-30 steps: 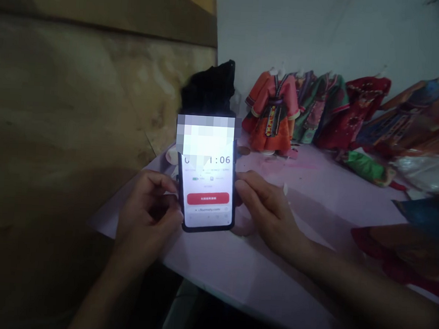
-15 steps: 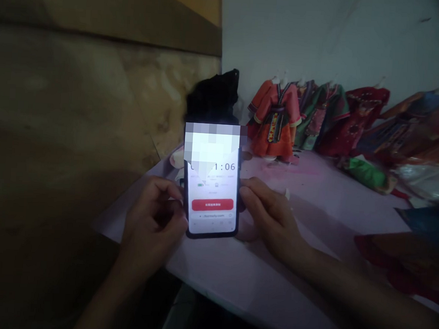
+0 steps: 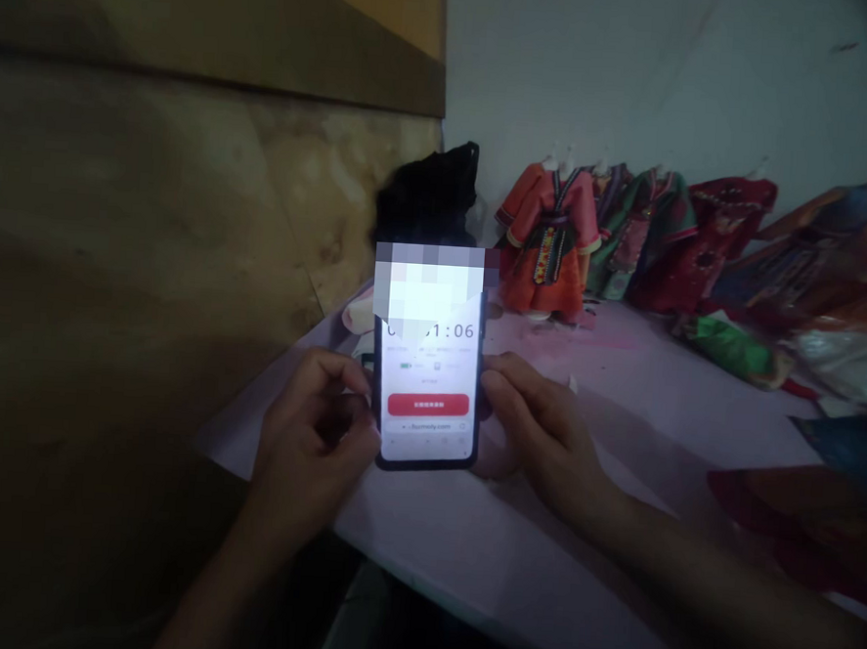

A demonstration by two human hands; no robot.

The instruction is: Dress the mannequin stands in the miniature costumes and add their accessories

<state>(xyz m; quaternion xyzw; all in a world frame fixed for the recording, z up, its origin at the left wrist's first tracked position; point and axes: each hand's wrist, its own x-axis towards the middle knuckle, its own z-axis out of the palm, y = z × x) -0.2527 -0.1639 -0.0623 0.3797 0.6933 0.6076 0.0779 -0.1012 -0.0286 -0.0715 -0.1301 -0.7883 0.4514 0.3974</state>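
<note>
A lit smartphone (image 3: 427, 437) stands upright in front of me, its screen towards me. Timer digits ending in 06 and a red button show on it; blurring blocks cover its top. My left hand (image 3: 317, 415) is closed, thumb and curled fingers at the phone's lower left edge. On the opposite side, my right hand (image 3: 537, 424) pinches the right edge, thumb in front and the other fingers partly hidden. Below the phone lies the pale purple tabletop (image 3: 421, 529).
Small embroidered dresses (image 3: 552, 239) on hangers line the grey wall at the back right. A black furry-looking item (image 3: 431, 192) is behind the phone. Green cloth (image 3: 730, 343) and clear plastic wrapping (image 3: 835, 364) lie to the right. A wooden panel (image 3: 151, 248) borders the left.
The whole view has shifted slightly, so phone, hands and dresses all appear a little further right. Both hands keep the same hold, and the timer digits still end in 06.
</note>
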